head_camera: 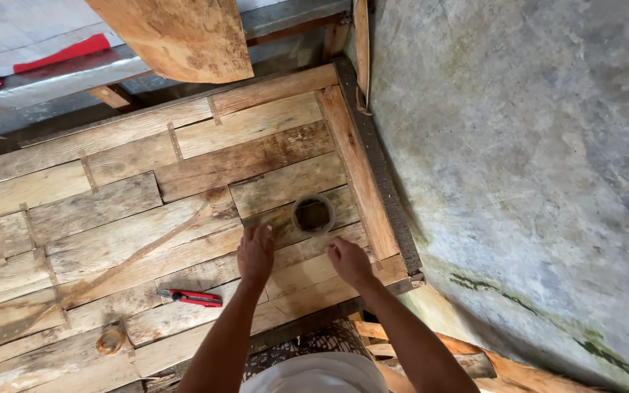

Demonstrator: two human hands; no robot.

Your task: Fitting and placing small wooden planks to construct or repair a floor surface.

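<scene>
Resting flat on the plank tabletop [183, 153], both hands hold nothing: the left hand [255, 253] and right hand [349, 260] sit with loose fingers just below the clear tape roll [314, 215], at 12 o'clock from them. A bump could roll it off the right edge. The red box cutter [191, 297] at 8 o'clock could nick a sliding arm.

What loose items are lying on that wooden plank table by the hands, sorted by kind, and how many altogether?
Clear tape rolls: 1, the clear tape roll just beyond both hands
Brown tape rolls: 1, the brown tape roll near the table's front edge
Utility knives: 1, the red utility knife beside the left hand
Total: 3
</scene>
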